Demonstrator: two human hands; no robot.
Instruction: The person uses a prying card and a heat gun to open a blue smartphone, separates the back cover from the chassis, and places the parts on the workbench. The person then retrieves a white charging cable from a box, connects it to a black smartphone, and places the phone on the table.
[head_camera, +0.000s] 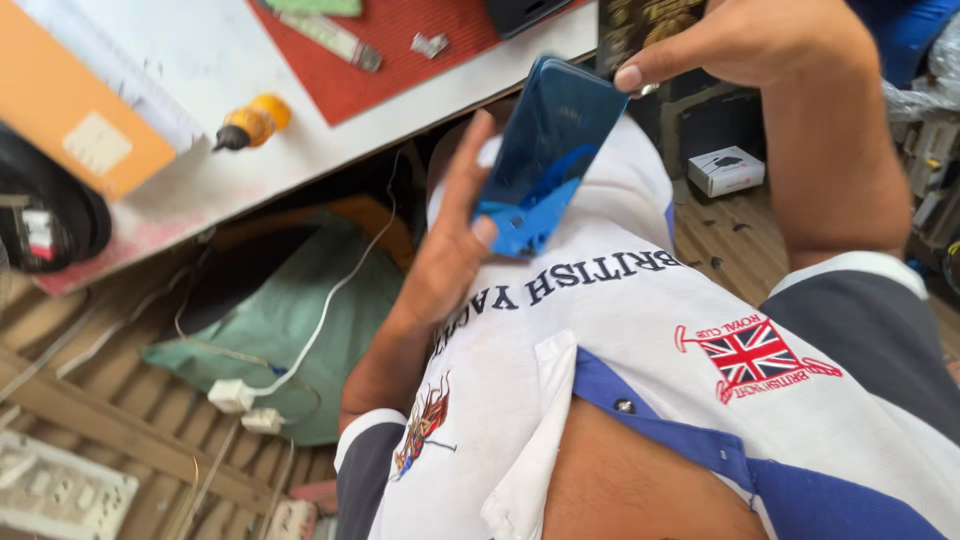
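— What's in view, biggest first?
— A white workbench (250, 60), then the white polo shirt (620, 340). The left hand (450, 250) and right hand (760, 40) both hold a blue smartphone (555, 125), back outward, against the shirt.
— How are the fingers set?
— The left fingers are curled on its lower edge, over a blue plastic piece (525, 228). The right fingertips pinch the top corner. It's being steadied, I'd say; any shift needs both grips kept

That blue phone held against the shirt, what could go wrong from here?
The blue phone is pinched only at its edges: left hand low, right hand fingertips on top. If that grip slips, it might drop to the floor. Rubbing its glossy back on the white shirt might also scratch it.
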